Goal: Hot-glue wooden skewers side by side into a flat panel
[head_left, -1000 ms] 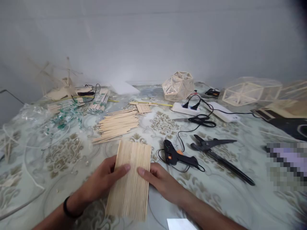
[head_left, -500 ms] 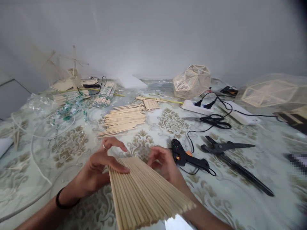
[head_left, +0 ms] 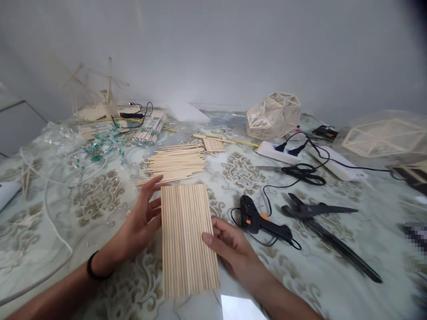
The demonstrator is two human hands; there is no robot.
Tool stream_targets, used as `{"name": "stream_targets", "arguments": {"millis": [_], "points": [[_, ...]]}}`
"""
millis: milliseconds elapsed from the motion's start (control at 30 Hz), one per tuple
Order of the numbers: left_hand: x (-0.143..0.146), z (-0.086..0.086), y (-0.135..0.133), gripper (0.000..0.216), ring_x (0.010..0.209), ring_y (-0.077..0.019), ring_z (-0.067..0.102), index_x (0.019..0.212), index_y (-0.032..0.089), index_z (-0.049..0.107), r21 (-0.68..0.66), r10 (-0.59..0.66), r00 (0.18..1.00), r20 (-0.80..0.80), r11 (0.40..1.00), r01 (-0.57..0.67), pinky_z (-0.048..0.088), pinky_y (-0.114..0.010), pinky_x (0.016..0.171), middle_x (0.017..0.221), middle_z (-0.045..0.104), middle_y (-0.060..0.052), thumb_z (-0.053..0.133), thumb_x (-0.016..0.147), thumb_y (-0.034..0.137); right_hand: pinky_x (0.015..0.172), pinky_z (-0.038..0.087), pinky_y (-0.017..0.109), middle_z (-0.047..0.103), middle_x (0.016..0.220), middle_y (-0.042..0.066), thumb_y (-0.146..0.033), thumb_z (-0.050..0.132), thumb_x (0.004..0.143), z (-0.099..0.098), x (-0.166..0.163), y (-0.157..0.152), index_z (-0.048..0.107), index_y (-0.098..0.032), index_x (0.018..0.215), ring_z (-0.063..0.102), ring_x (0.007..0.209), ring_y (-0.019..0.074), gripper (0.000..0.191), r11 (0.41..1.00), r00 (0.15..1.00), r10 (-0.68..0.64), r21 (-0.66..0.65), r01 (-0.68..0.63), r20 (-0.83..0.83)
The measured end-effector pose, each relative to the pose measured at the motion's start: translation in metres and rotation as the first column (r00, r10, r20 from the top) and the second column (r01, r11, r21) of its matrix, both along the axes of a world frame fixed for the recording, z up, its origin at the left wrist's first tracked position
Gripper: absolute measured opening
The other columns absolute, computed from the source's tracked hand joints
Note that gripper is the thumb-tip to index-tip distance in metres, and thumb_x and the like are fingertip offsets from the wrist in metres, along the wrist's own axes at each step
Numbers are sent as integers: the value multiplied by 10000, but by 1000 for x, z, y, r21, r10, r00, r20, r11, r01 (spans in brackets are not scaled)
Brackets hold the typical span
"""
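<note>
A flat panel of glued wooden sticks [head_left: 187,238] lies lengthwise in front of me on the patterned tablecloth [head_left: 300,275]. My left hand [head_left: 140,222] rests against its left edge with fingers stretched out and apart. My right hand [head_left: 230,246] grips the panel's right edge, thumb on top and fingers curled beneath. A black band circles my left wrist.
A pile of loose sticks [head_left: 175,162] lies just beyond the panel. To the right are a black glue gun [head_left: 262,221], black shears [head_left: 328,224], scissors [head_left: 296,170] and a white power strip [head_left: 276,153]. Stick polyhedra [head_left: 274,115] stand at the back; plastic wrap [head_left: 56,146] lies left.
The panel was lifted and tilted between my hands half a second ago; now it lies flat again, lengthwise. My left hand has opened against its left edge.
</note>
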State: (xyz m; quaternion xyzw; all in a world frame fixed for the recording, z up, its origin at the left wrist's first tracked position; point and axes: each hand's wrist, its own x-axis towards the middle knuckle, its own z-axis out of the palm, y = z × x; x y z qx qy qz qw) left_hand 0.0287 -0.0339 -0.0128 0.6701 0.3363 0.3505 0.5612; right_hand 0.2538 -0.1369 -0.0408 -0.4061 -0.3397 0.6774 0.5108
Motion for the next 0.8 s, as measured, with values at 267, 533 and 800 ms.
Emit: {"name": "stream_targets", "arguments": {"millis": [267,533,800], "points": [[3,12,-5,397,981,-245,690,1094,175,747,-442,-255,965,-56,873,205,530,-337,866,1056,765,-83,629,955,527,952,532,370,766,1115,71,-397,793,902,5,-3,1,670,-223,1183,720,989,203,353,999,1000,31,33,-31,4],[10,8,-13,680,1191,-300,652,1347,229,581,-321,-234,963,-130,929,183,539,-425,992,1320,696,-93,875,750,371,944,562,388,771,1131,74,-379,848,850,2,-3,1,657,-225,1204,727,1055,227,431,998,997,67,-14,-67,41],[10,16,-22,348,894,-200,655,1143,184,678,-322,-357,899,-255,908,269,526,-294,755,1050,745,-45,671,919,450,955,580,411,788,1103,73,-389,843,846,10,-1,-1,733,-212,1158,731,1082,263,375,994,988,105,-33,-102,117]]}}
